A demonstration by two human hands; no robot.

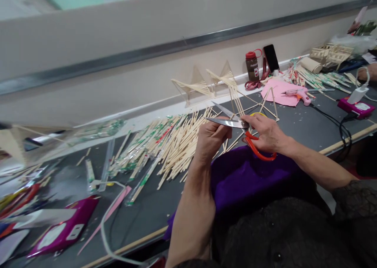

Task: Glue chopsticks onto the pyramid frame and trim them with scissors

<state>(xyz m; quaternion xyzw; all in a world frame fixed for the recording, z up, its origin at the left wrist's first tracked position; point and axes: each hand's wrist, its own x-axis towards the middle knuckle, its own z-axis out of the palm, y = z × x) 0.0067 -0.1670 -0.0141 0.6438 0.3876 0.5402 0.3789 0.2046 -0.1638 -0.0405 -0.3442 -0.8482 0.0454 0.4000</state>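
My right hand (265, 132) is wrapped round a pair of scissors (228, 122) near the pivot. An orange handle loop hangs below the fingers, and the two blades stand apart, pointing left. Closed just under the lower blade is my left hand (213, 136); the blades hide what its fingers pinch, if anything. Behind the scissors, several thin wooden sticks (236, 99) lean upward from a stick frame (272, 103) on the table. A purple cloth (250, 181) lies over my lap below both hands.
Loose chopsticks (179, 146) and wrapped ones (144, 146) lie to the left. Two stick structures (194, 85) stand against the wall. A pink glue gun (299, 94) rests on pink paper (271, 91), near a bottle (252, 67) and a phone (271, 58). Magenta power strips (63, 228) sit at both sides.
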